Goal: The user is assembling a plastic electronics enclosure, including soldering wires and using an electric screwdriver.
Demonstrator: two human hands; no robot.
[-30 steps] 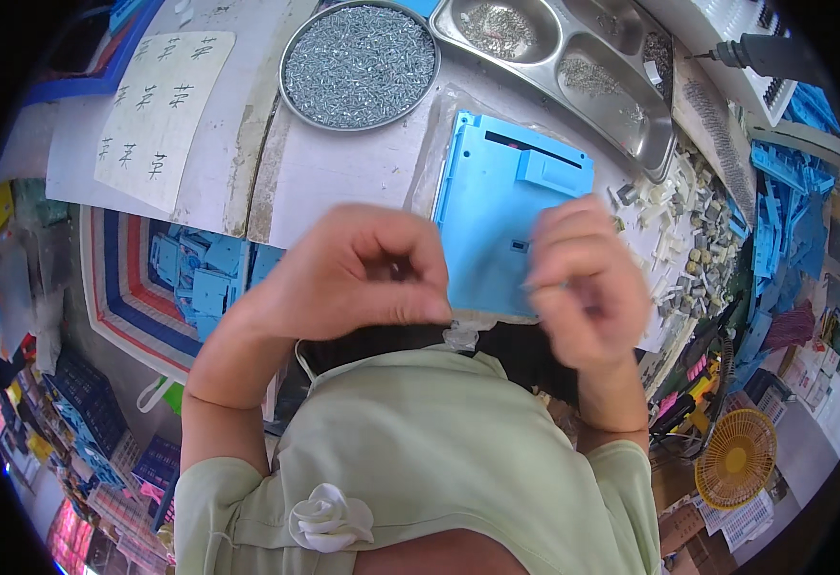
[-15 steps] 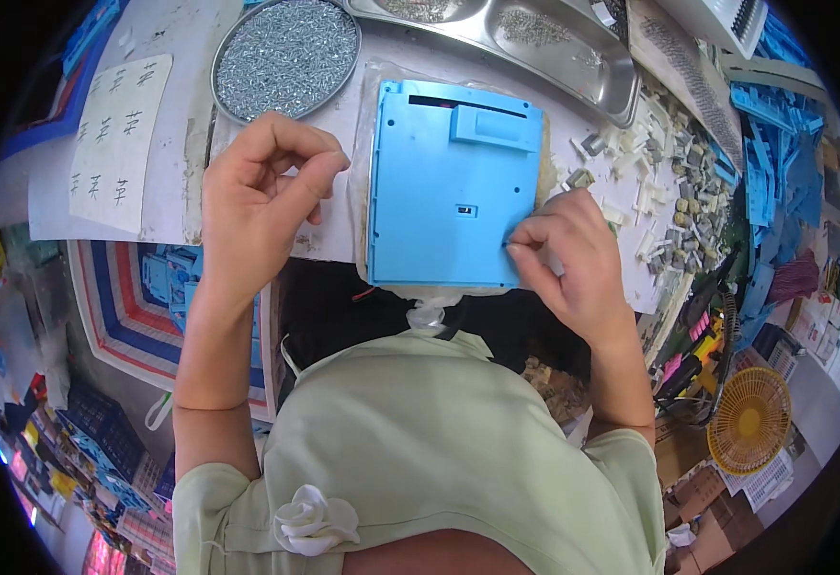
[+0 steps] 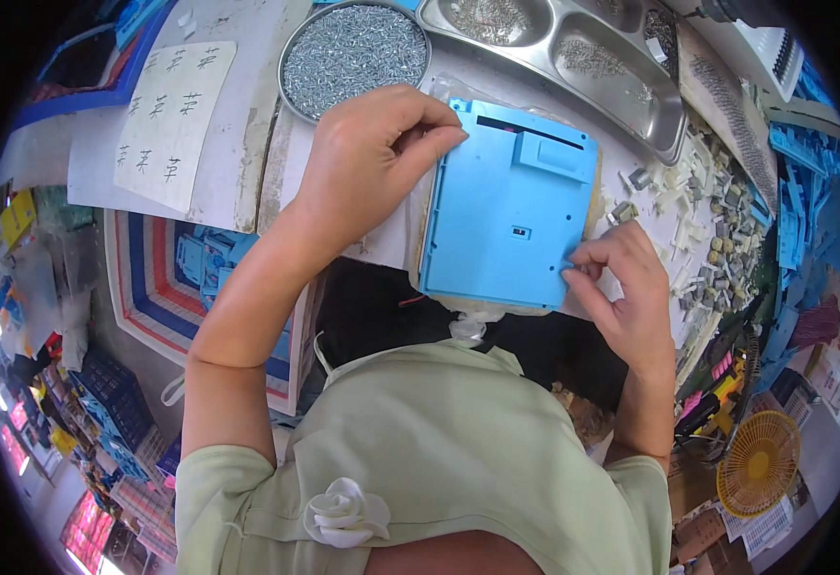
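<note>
A flat, light-blue plastic housing (image 3: pixel 492 216) with a slot, a raised block and small screw holes lies on a film-wrapped pad in front of me. My left hand (image 3: pixel 367 163) is closed in a pinch at its upper left corner; whatever sits between the fingertips is too small to make out. By the lower right edge of the housing, my right hand (image 3: pixel 626 287) also pinches thumb to forefinger, its contents hidden. Beyond my left hand stands a round metal dish (image 3: pixel 281 69) full of small silver screws (image 3: pixel 353 56).
A steel compartment tray (image 3: pixel 671 144) with small metal parts lies at the back. Loose white and grey pieces (image 3: pixel 717 240) cover the table's right side. A marked paper sheet (image 3: pixel 173 125) rests at left, above a striped bag (image 3: pixel 142 297) of blue parts. A yellow fan (image 3: pixel 758 465) stands lower right.
My left hand has moved right and forward, from beside the housing to its upper left corner. The right hand stays by the lower right edge. The whole view has shifted.
</note>
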